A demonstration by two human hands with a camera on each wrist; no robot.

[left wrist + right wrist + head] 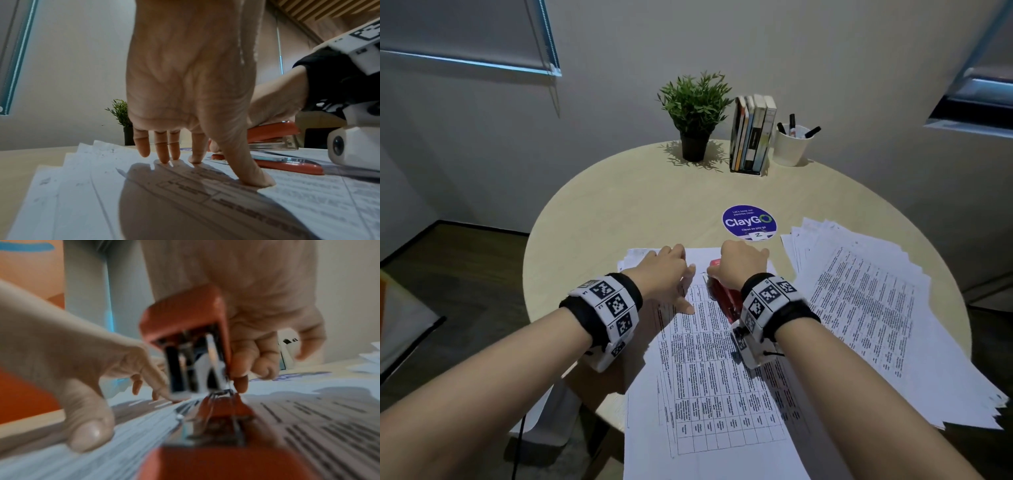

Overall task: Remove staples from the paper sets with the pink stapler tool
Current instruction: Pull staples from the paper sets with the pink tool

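Stapler [723, 294] in clenched right hand [739, 265], left hand [666, 274] flat on papers [709, 370], plant [697, 109] behind.

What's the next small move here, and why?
Probably lever the stapler gently up at its far tip. The right hand grips it on the top paper set, and the left hand presses the sheets flat beside it.

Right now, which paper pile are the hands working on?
The stack in front of the person, with the left hand pressing it and the stapler on it; the fanned pile at right lies untouched.
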